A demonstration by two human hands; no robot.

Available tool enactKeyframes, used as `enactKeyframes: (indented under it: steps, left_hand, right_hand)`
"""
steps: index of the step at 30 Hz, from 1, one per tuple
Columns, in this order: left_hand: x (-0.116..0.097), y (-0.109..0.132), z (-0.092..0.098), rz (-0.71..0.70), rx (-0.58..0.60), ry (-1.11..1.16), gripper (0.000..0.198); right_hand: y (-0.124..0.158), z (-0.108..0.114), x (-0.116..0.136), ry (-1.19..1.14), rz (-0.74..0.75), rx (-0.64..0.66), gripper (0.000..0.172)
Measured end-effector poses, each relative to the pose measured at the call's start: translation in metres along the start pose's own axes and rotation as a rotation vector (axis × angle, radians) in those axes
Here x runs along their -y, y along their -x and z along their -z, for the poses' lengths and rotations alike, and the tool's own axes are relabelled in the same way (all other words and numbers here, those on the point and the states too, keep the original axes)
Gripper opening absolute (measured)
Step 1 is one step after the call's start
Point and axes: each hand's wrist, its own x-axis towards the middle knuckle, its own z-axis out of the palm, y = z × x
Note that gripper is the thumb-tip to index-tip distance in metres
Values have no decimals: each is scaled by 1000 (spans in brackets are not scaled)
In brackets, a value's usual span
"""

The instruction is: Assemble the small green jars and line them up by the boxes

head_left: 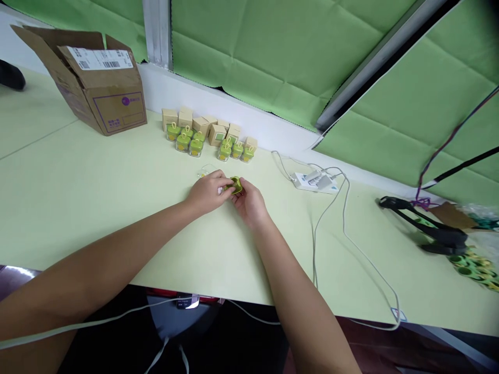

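Note:
Above the middle of the table, both hands meet at a small hollow green lid (236, 185), its open side facing up. My right hand (251, 202) is closed around the lid's right and lower side. The fingers of my left hand (208, 192) are pinched together at its left rim. A small white bit (220, 190) shows beneath the left fingers; what it is I cannot tell. Just behind my left hand lies a clear object (207, 169) with a yellow spot, partly covered by that hand. Farther back stand several small clear jars (196, 148) with green lids and cord loops.
Behind the jars, small cardboard boxes (185, 115) line the wall. A large open carton (117, 104) stands at the back left. To the right are a power strip (315, 182) with trailing white cables, a black curved object (429, 228) and several green pieces (473, 267).

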Motion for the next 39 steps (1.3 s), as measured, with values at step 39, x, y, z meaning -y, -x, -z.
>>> enactKeyframes:
  steps: [39]
  left_hand:
    - [5,-12,7,412,-76,619,33]
  right_hand:
    - [-2,10,-5,117,75,-14,19]
